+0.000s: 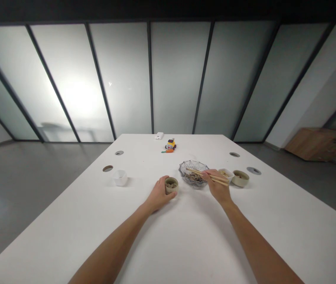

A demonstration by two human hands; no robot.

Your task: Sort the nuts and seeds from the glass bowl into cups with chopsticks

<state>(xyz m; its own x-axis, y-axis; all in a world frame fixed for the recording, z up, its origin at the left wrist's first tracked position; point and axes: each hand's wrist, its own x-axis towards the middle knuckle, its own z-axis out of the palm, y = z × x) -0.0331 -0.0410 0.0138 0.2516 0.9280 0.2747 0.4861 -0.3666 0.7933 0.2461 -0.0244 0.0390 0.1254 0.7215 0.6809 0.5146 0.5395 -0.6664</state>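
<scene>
At far left on the white tabletop (97, 221), a white cup (120, 178) stands upright, well apart from the work. Next along, the person's left hand (158, 194) cups a small beige pot (172, 190), which appears to sit on the tabletop with dark pieces inside. A firm but light hold would serve best here, the pot upright and its mouth uncovered. The left forearm slants in from the lower left; the fingers curve about the pot's far side and the thumb comes round the near side, opened only to the pot's width.

At center, behind the hands, a yellow toy car (170, 144), a carrot-shaped toy (169, 151) and a white case (159, 135) rest near the far edge. Just right of the pot lies a scalloped glass bowl (183, 170) of dark, slender pieces, with wooden chopsticks (196, 172) reaching over it. Small pinches, taken with the tips low and level, would likely spill least, and the short gap between bowl and pot favors a low path.

The right hand (219, 190) grips the chopsticks near mid-length, fingers closed around them, forearm angling in from the lower right, wrist above the tabletop. Whether the tips pinch anything cannot be told. At right, partly behind that hand, sits a white dish (231, 174), with a beige bowl (241, 182) beside it.
</scene>
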